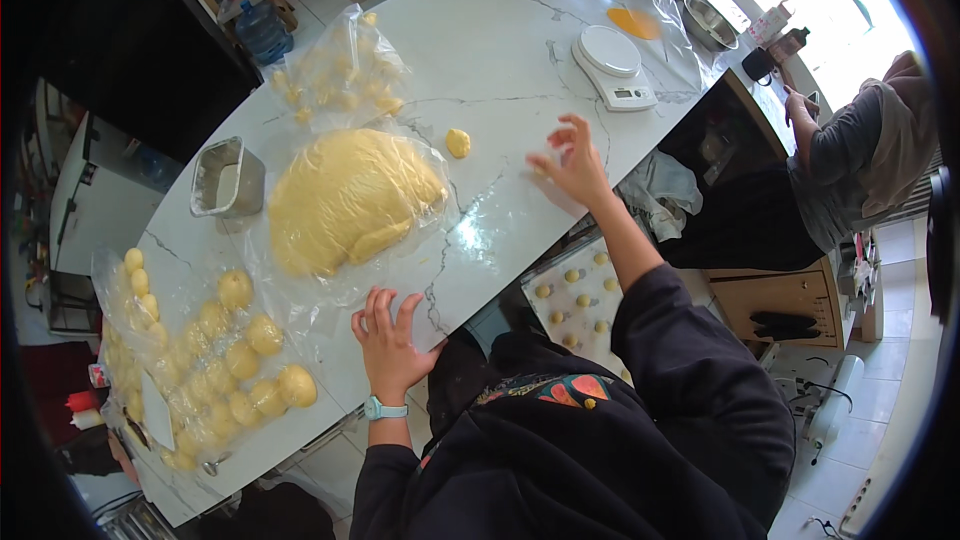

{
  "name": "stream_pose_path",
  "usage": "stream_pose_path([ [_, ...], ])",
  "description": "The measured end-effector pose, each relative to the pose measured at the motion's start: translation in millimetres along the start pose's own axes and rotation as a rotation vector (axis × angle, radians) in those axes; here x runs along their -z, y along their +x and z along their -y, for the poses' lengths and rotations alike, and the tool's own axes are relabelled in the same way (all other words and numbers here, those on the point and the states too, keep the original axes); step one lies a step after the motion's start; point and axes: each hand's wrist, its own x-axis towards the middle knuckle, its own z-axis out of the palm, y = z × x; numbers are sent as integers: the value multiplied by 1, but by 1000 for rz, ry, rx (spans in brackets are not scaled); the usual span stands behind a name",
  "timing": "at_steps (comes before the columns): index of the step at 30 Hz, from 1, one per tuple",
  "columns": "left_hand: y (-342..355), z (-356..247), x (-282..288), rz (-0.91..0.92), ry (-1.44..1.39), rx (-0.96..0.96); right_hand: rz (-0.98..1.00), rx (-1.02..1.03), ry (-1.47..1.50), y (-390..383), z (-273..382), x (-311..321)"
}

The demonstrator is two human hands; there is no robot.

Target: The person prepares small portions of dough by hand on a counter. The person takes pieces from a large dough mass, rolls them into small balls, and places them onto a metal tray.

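A large mound of yellow dough [345,202] lies on clear plastic on the marble table. Beside its right edge sits a small lump of dough [457,143]. My left hand [392,342] rests at the near table edge, below the mound, its fingers spread and nothing in it. Over the table to the right of the small lump is my right hand [578,168], fingers apart and slightly curled, a little blurred at the tips. I see nothing held in it. A white kitchen scale [612,65] stands beyond that hand.
Smooth dough balls [240,360] lie under plastic at left; a bag of dough pieces [345,70] lies behind the mound. A metal tin [228,180], an orange sheet [633,23] and a steel bowl [710,25] stand around. Below the edge is a tray [590,345] of dough balls. Another person [850,155] stands right.
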Motion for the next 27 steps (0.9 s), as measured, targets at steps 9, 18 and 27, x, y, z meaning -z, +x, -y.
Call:
stream_pose_path([
  [9, 2, 0, -3, -10, -22, 18, 182, 71, -10, -14, -12, 6],
  [18, -8, 4, -2, 16, 20, 67, 143, -163, 155, -8, 38, -56],
  [27, 2, 5, -14, 35, 84, -78, 20, -231, 226, -30, 16, 23],
])
